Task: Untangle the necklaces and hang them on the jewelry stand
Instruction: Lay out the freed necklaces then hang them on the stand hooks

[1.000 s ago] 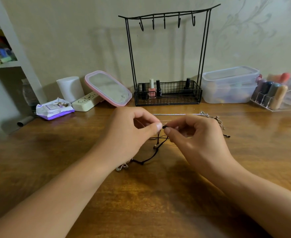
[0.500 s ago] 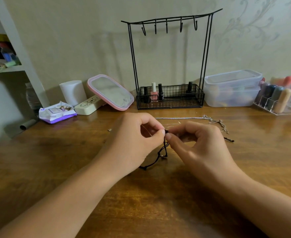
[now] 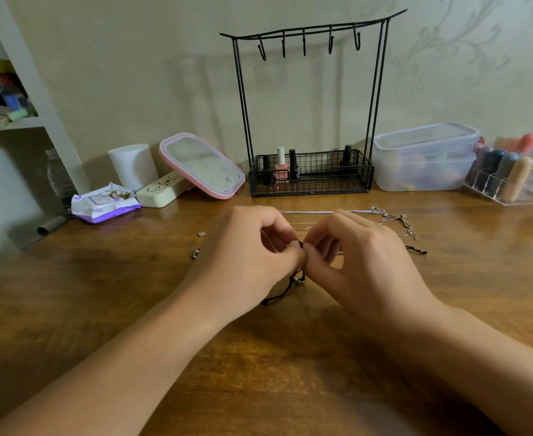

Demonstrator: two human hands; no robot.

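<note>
Head camera view, looking down at a glossy brown wooden table (image 3: 290, 372). At centre, the left hand (image 3: 246, 259) and right hand (image 3: 362, 262) meet fingertip to fingertip, both pinching a thin black cord necklace (image 3: 285, 289) whose loose end trails toward 6 o'clock. Just beyond the hands, toward 12 o'clock, thin silver chain necklaces (image 3: 381, 215) lie tangled on the wood. Further toward 12 o'clock stands a tall black wire jewelry stand (image 3: 309, 36) with five bare hooks; its mesh basket holds small nail polish bottles (image 3: 281, 168), one pink, the others dark. At 2 o'clock, stacked translucent plastic lidded boxes (image 3: 425, 158) hold blurred colourful items, and a clear acrylic organiser (image 3: 504, 190) holds rounded tubes. At 10 o'clock leans a pink-framed mirror (image 3: 202, 165).
</note>
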